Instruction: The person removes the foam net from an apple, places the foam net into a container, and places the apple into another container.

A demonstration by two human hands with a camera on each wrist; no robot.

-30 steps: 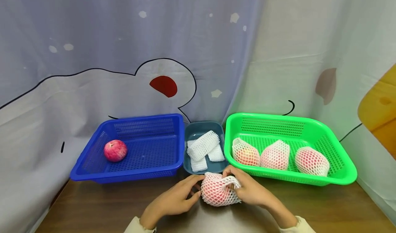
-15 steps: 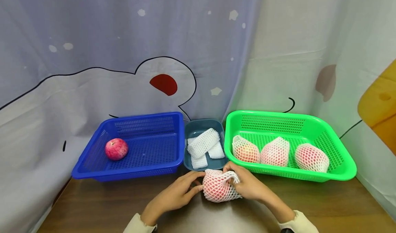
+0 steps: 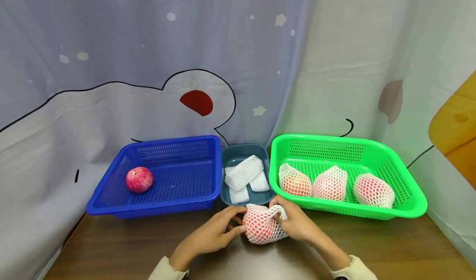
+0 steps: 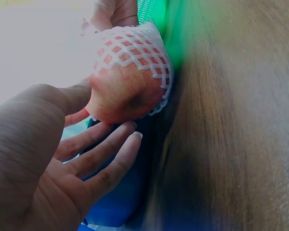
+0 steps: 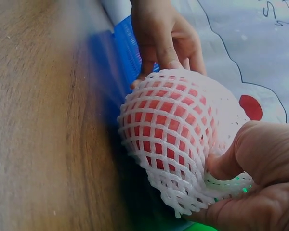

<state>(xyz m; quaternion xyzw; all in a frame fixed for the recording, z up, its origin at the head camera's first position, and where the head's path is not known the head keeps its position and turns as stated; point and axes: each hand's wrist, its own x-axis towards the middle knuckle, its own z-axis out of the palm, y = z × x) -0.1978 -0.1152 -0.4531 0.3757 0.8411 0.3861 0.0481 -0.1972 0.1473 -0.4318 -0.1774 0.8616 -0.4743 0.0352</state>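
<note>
A red apple [image 4: 123, 94] sits partly inside a white foam net [image 3: 262, 226], low in the middle of the head view. My left hand [image 3: 212, 232] holds the apple's bare end between thumb and index finger. Its other fingers stretch out below the fruit in the left wrist view. On the other side, my right hand [image 3: 297, 224] pinches the bunched end of the net, with the thumb [image 5: 224, 163] pressed into the mesh. Part of the right fingers is hidden by the net.
A blue basket [image 3: 178, 203] with one bare apple [image 3: 139, 179] stands left. Behind the hands, a small dark-teal bin [image 3: 238, 149] holds several foam nets [image 3: 245, 173]. At right, a green basket [image 3: 316, 138] contains three netted apples [image 3: 330, 184]. A patterned curtain [image 3: 238, 56] hangs behind.
Both hands keep hold of the netted apple, almost in place. A little of the apple's bare left end now shows beside the left fingers. The head view shifts slightly.
</note>
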